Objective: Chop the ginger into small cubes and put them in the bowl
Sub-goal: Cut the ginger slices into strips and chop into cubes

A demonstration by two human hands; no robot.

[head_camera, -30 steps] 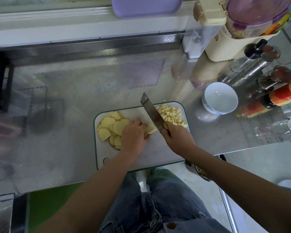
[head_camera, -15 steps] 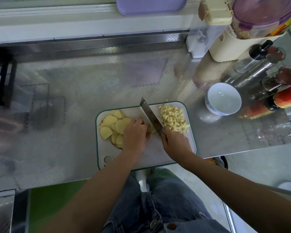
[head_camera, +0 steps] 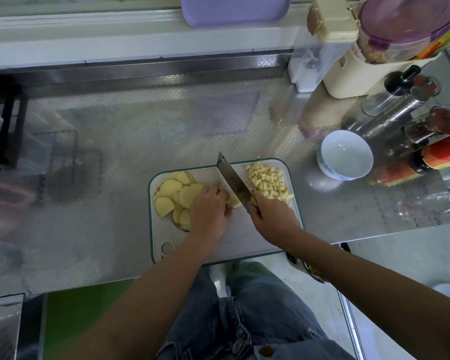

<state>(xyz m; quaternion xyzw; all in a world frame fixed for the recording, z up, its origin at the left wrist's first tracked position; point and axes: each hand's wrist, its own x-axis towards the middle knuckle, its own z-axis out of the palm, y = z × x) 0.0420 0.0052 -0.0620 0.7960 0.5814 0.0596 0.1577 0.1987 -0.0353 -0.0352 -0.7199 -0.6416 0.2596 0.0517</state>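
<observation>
The pale yellow ginger slices point(head_camera: 170, 197) lie flat in a loose pile just left of the middle of the frame, on the white cutting board point(head_camera: 244, 235). Some lie on top of others. A heap of small ginger cubes point(head_camera: 266, 181) sits to their right, in the board's upper right corner. Between the two lies a small ginger piece point(head_camera: 233, 202), only partly in view. The white bowl point(head_camera: 344, 154) stands upright at the right of the frame, off the board, its inside plain white.

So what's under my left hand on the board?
A piece of ginger sticks out from under the left hand, against the knife. Loose slices run under its other side. How much lies beneath the palm is covered.
</observation>
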